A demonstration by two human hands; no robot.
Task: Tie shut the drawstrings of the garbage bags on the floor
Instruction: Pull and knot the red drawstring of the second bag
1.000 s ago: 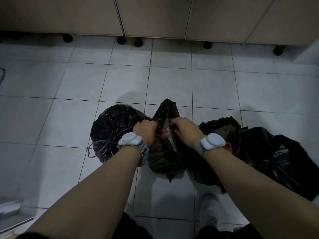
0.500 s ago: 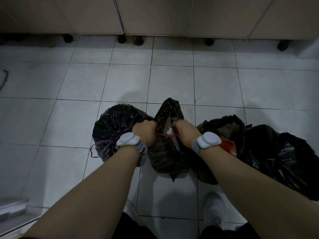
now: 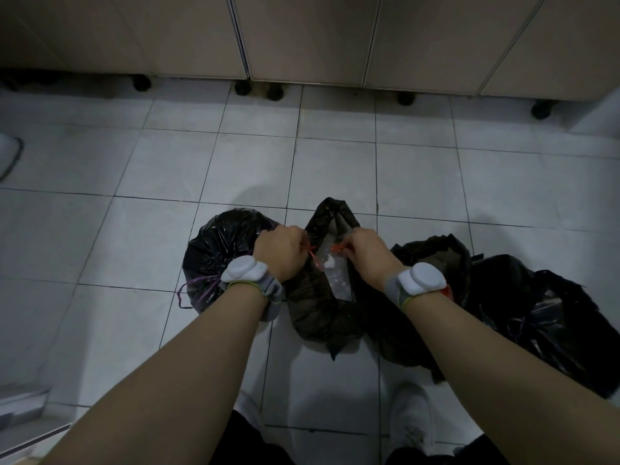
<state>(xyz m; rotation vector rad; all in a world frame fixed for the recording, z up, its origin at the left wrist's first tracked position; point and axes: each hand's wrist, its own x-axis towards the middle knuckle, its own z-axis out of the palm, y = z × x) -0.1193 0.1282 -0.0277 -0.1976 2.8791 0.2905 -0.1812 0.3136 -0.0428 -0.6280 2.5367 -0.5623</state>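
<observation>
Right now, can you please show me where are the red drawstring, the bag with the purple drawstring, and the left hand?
red drawstring [image 3: 337, 247]: head view, on the end pinched at the right hand.
bag with the purple drawstring [image 3: 221, 239]: head view, on its black gathered side.
left hand [image 3: 281, 251]: head view, on the back of the hand.

Glossy black garbage bags [image 3: 335, 307] are seen at centre on a pale grey tiled floor [image 3: 167, 169]; orange-red drawstrings [image 3: 312, 251], purple drawstrings [image 3: 198, 283], beige cabinets [image 3: 302, 35] and white shoes [image 3: 411, 417] are shown.
</observation>
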